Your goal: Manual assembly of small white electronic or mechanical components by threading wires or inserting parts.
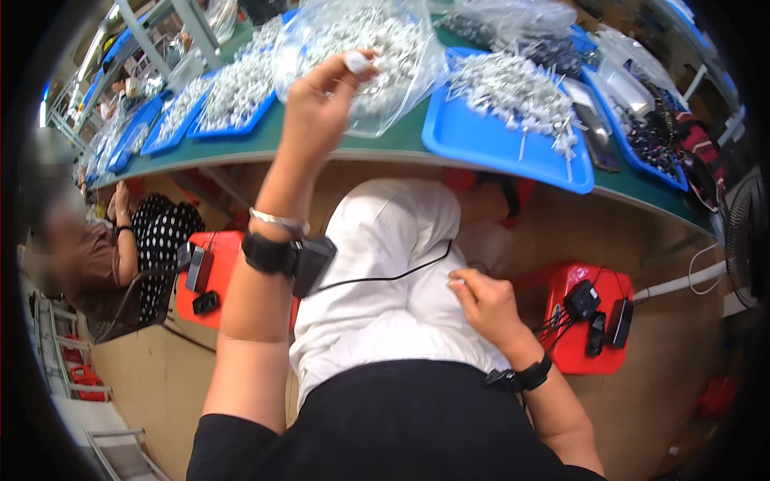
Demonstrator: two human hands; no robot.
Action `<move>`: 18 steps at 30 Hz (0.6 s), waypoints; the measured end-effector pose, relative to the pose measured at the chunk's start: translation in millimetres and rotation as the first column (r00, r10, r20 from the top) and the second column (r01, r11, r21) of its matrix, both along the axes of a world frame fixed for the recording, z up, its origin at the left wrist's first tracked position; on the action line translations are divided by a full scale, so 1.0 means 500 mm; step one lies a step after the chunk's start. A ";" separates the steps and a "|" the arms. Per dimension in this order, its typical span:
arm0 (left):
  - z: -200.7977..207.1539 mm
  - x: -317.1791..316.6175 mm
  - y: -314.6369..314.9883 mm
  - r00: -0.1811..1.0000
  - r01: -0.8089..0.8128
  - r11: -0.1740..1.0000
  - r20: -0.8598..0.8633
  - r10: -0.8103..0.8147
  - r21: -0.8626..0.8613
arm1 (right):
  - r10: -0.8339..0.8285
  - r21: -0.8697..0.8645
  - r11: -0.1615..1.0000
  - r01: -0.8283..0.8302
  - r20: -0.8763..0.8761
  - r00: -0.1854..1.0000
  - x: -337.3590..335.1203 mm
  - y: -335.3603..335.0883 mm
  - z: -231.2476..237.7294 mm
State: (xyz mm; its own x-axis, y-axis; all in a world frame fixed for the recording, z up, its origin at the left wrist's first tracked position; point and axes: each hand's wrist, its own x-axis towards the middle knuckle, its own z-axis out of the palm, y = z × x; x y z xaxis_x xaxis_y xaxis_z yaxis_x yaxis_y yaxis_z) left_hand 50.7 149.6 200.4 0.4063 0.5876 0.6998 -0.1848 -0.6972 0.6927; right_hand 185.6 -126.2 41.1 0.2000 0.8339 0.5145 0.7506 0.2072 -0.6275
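Observation:
My left hand (317, 104) is raised over the table's near edge, in front of a see-through plastic bag (417, 88) heaped with small white parts. Its fingers and thumb are closed on a small white piece (358, 62). Low over my lap, my right hand (491, 306) has its thumb and fingertips pinched together; whatever is between them is too small to make out. Beside the bag, a blue tray (505, 165) holds a pile of small white parts (501, 84), some with thin stems. A black cable (385, 279) crosses my white trousers from the device on my left wrist.
More blue trays (233, 127) of white parts line the green table (393, 144) to the left. A phone (589, 120) lies at the right. Red stools (210, 276) with black devices flank me. A person (96, 248) sits at left; a fan (746, 240) stands at far right.

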 end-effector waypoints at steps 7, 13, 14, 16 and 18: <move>-0.003 0.137 0.105 0.893 -0.241 0.764 -0.172 0.416 0.599 | -0.039 -0.008 0.999 0.039 -0.003 0.999 0.003 0.000 0.003; -0.090 0.315 -0.020 0.788 0.224 0.820 -0.593 0.166 0.527 | -0.028 -0.053 0.998 0.026 -0.032 0.999 0.010 -0.002 0.006; -0.095 0.332 -0.018 0.744 0.226 0.760 -0.612 0.270 0.610 | -0.013 -0.045 0.999 0.012 -0.031 0.999 0.009 0.000 0.009; -0.099 0.363 -0.009 0.769 0.231 0.653 -0.546 0.331 0.721 | -0.029 -0.042 0.999 0.030 0.006 1.000 0.012 0.001 0.012; -0.089 0.382 -0.014 0.788 0.252 0.573 -0.510 0.346 0.779 | -0.034 -0.043 0.999 0.034 0.006 0.999 0.016 -0.004 0.012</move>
State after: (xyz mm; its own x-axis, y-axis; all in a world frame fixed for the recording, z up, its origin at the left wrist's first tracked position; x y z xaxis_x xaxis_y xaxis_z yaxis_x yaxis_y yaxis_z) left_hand 241.8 142.7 155.8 0.8615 -0.0423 0.5059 0.0676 -0.9781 -0.1968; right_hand 193.9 -128.0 47.3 0.2258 0.8479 0.4797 0.7601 0.1546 -0.6311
